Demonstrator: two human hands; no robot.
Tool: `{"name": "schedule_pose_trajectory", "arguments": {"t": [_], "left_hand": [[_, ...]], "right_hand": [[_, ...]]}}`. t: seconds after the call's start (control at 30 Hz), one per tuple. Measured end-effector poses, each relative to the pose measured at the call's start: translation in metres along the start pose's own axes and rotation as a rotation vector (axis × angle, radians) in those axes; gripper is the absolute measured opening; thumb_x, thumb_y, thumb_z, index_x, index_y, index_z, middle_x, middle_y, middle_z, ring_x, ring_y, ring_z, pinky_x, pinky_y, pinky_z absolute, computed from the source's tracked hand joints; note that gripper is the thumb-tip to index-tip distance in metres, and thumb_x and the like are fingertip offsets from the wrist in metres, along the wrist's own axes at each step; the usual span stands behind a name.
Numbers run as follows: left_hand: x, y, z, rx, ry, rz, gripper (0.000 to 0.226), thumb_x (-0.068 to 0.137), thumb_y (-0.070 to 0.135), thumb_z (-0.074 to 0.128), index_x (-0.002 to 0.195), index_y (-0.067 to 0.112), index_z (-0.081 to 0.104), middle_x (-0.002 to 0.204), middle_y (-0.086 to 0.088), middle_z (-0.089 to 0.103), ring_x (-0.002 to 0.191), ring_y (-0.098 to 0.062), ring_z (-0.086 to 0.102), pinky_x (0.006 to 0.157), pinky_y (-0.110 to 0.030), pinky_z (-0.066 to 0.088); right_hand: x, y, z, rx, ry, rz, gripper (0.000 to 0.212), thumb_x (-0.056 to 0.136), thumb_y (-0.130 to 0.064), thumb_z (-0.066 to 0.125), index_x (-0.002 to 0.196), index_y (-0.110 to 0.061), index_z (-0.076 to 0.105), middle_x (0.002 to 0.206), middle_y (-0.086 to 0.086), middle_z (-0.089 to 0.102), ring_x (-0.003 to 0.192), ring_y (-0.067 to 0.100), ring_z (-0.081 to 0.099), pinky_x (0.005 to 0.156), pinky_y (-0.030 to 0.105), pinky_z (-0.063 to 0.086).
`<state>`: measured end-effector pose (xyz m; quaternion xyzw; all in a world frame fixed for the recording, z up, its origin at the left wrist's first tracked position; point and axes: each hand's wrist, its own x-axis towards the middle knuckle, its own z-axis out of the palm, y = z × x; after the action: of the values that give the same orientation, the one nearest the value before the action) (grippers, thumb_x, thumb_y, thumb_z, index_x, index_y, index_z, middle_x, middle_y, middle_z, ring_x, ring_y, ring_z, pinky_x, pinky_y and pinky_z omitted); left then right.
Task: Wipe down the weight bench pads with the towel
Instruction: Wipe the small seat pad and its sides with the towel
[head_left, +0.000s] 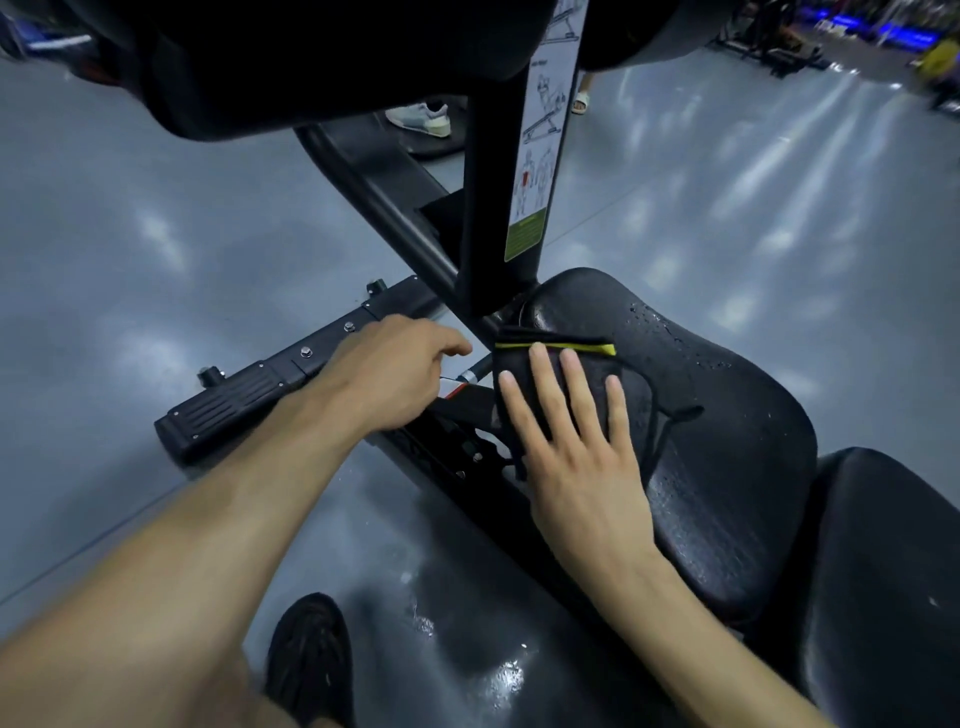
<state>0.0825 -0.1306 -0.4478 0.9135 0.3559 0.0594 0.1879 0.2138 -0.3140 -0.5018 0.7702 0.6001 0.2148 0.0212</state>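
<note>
A black towel with a yellow stripe (522, 384) lies over the left edge of the black seat pad (727, 441), which carries water droplets. My right hand (571, 441) presses flat on the towel with fingers spread. Left of the pad, my left hand (384, 369) hovers over the bench frame with fingers loosely curled, and I cannot see anything in it. A second black pad (883, 571) adjoins the seat at the lower right. Dark roller pads (260, 62) hang across the top.
A black upright post with an instruction sticker (535, 156) rises just behind the seat. A black footplate bar (270, 384) lies on the grey floor to the left. My dark shoe (311, 660) stands below. Another person's feet (426, 119) and gym equipment are in the background.
</note>
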Motion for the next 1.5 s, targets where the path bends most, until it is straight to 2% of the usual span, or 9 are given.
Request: {"name": "schedule_pose_trajectory", "arguments": {"t": [0.27,0.47,0.63,0.83,1.03,1.13,1.2,1.37,1.5], "left_hand": [[0.004,0.000,0.003,0.022,0.026,-0.018,0.049,0.092,0.019,0.041,0.127,0.050,0.058,0.129,0.006,0.067,0.116,-0.029,0.062,0.091,-0.044,0.054],[0.004,0.010,0.000,0.052,0.032,0.004,0.039,0.094,0.021,0.050,0.119,0.045,0.066,0.121,0.001,0.069,0.111,-0.031,0.062,0.087,-0.040,0.052],[0.007,0.009,0.000,0.024,0.042,0.005,0.045,0.092,0.018,0.047,0.121,0.048,0.064,0.119,0.001,0.070,0.108,-0.032,0.062,0.085,-0.040,0.051],[0.011,0.000,0.001,-0.005,0.045,-0.015,0.046,0.094,0.011,0.046,0.123,0.042,0.064,0.125,0.010,0.067,0.113,-0.025,0.061,0.094,-0.042,0.050],[0.019,0.001,-0.002,-0.003,0.029,-0.011,0.042,0.095,0.015,0.046,0.121,0.042,0.065,0.120,0.005,0.068,0.109,-0.026,0.060,0.082,-0.035,0.043],[0.023,-0.002,-0.003,-0.019,0.028,-0.022,0.042,0.096,0.016,0.046,0.122,0.042,0.065,0.123,0.005,0.068,0.109,-0.026,0.061,0.085,-0.037,0.047],[0.024,-0.003,-0.004,-0.017,0.027,-0.019,0.041,0.096,0.017,0.047,0.123,0.043,0.064,0.126,0.004,0.067,0.113,-0.026,0.060,0.088,-0.038,0.047],[0.019,-0.009,-0.004,-0.023,0.029,-0.040,0.047,0.096,0.014,0.044,0.126,0.044,0.063,0.132,0.004,0.064,0.116,-0.027,0.060,0.088,-0.037,0.048],[0.015,-0.010,-0.003,-0.020,0.012,-0.036,0.049,0.093,0.012,0.043,0.122,0.044,0.065,0.129,0.007,0.066,0.113,-0.026,0.060,0.084,-0.036,0.047]], "right_hand": [[0.106,0.024,-0.011,0.217,-0.078,0.099,0.080,0.095,-0.052,0.052,0.162,-0.027,0.017,0.170,0.009,0.016,0.157,0.030,0.013,0.126,0.054,0.013],[0.071,0.022,-0.008,0.193,-0.015,0.023,0.090,0.085,-0.053,0.066,0.160,-0.021,0.027,0.169,0.010,0.019,0.156,0.031,0.017,0.125,0.055,0.018],[0.103,0.052,-0.018,0.402,-0.060,0.051,0.079,0.089,-0.063,0.047,0.158,-0.025,0.034,0.165,0.003,0.032,0.153,0.024,0.026,0.124,0.046,0.023],[0.169,0.110,-0.016,0.492,-0.293,0.406,0.057,0.098,-0.064,0.040,0.126,-0.019,0.062,0.127,0.016,0.067,0.115,0.037,0.060,0.085,0.040,0.043],[0.197,0.089,-0.026,0.331,-0.489,0.221,0.079,0.074,-0.090,0.031,0.099,-0.022,0.062,0.106,0.011,0.064,0.094,0.031,0.054,0.092,0.044,0.048],[0.205,0.078,-0.028,0.212,-0.541,0.141,0.100,0.055,-0.101,0.030,0.108,-0.025,0.066,0.099,0.004,0.059,0.103,0.033,0.058,0.099,0.049,0.045],[0.209,0.070,-0.031,0.151,-0.561,0.137,0.100,0.053,-0.097,0.032,0.109,-0.023,0.068,0.102,0.005,0.060,0.101,0.033,0.056,0.102,0.054,0.043],[0.199,0.044,-0.041,0.075,-0.451,0.152,0.054,0.087,-0.064,0.051,0.075,-0.011,0.051,0.099,0.014,0.060,0.105,0.034,0.053,0.110,0.059,0.031],[0.185,0.025,-0.035,0.061,-0.354,0.135,0.047,0.091,-0.054,0.050,0.106,-0.014,0.068,0.121,0.011,0.067,0.125,0.036,0.051,0.117,0.061,0.022]]}}
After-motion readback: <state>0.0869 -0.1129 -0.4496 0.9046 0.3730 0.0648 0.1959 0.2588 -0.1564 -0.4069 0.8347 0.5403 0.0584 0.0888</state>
